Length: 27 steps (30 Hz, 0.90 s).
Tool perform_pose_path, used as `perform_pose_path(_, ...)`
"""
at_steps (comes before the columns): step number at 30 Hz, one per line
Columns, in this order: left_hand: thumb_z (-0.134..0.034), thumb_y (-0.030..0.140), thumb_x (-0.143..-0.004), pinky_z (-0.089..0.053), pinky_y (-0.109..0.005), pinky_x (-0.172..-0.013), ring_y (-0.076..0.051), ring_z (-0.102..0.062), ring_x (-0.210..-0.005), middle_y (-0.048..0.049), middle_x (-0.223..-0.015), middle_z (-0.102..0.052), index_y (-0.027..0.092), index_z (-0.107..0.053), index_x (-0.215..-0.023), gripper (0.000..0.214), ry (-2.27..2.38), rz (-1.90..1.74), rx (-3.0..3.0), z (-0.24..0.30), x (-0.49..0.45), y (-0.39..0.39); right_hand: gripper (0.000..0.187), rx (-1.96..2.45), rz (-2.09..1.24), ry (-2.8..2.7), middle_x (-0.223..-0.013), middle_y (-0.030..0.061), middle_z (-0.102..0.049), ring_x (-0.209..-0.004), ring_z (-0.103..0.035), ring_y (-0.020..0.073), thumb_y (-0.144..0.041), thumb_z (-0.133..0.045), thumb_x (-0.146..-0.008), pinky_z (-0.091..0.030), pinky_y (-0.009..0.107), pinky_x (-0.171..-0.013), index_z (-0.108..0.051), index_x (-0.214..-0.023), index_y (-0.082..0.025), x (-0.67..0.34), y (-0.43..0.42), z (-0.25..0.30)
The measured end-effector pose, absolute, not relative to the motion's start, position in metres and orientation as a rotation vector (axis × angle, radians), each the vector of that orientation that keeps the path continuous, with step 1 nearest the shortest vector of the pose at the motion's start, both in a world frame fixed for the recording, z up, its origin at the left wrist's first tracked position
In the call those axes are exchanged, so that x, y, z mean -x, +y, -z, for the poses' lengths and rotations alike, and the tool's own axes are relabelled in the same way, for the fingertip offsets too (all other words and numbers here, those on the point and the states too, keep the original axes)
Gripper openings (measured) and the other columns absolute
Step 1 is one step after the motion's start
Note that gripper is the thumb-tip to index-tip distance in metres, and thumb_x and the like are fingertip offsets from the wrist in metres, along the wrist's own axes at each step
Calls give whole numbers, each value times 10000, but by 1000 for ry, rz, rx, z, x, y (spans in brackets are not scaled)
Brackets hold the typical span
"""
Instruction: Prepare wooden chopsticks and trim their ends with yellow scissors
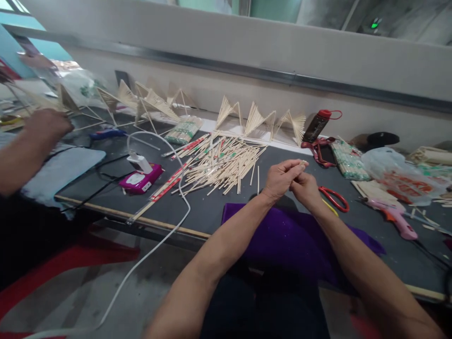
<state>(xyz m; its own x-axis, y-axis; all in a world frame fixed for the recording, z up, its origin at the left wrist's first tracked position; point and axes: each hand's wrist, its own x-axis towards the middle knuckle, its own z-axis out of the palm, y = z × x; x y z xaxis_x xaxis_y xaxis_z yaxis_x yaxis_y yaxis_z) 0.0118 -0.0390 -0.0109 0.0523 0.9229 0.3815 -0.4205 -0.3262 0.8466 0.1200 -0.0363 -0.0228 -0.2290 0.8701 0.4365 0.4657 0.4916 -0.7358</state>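
My left hand and my right hand meet above the dark table, fingers pinched together on a small pale bit at the fingertips that I cannot make out. Just beyond them lies a big loose pile of wooden sticks. A purple cloth lies under my wrists at the table's near edge. Red-handled scissors rest right of my right hand.
Fan-shaped stick frames line the back wall. A pink glue gun, a red-capped bottle and plastic bags lie at right. A magenta box with a white charger and its cable sit at left. Another person's arm works at far left.
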Motion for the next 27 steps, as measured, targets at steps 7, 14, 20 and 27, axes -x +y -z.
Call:
perform_pose_path(7, -475, 383, -833, -463, -241, -621, -128, -632, -663, -63, -863, -693, 175, -689, -939, 316, 1431, -1408, -1433, 6, 55, -13, 253, 1341, -986, -1858, -442, -27, -511, -355, -403, 74, -402, -595, -733, -287, 197, -362, -589, -697, -152, -110, -12, 12)
perform_pose_path(14, -672, 425, -656, -489, -391, -758, -340, -631, -951, -211, -966, -682, 113, -701, -982, 452, 2201, -297, -1942, 25, 59, -8, 216, 1465, -990, -1898, -419, -35, -498, -361, -426, 77, -360, -605, -711, -277, 187, -364, -611, -685, -146, -115, -3, 34)
perform_pose_path(20, -605, 205, -678, -493, -363, -747, -314, -640, -939, -209, -945, -684, 112, -705, -947, 301, 2186, -214, -2017, 27, 47, -10, 177, 1420, -1050, -1883, -420, -27, -506, -388, -459, 94, -308, -606, -704, -291, 201, -391, -605, -645, -141, -111, -1, 41)
perform_pose_path(27, -523, 320, -751, -434, -207, -492, -123, -603, -570, -59, -711, -665, 144, -617, -768, 200, 1377, -954, -1684, 26, 46, -11, 223, 1270, -1002, -1676, -478, -32, -523, -406, -456, 85, -354, -582, -730, -302, 193, -393, -635, -745, -138, -121, -3, 34)
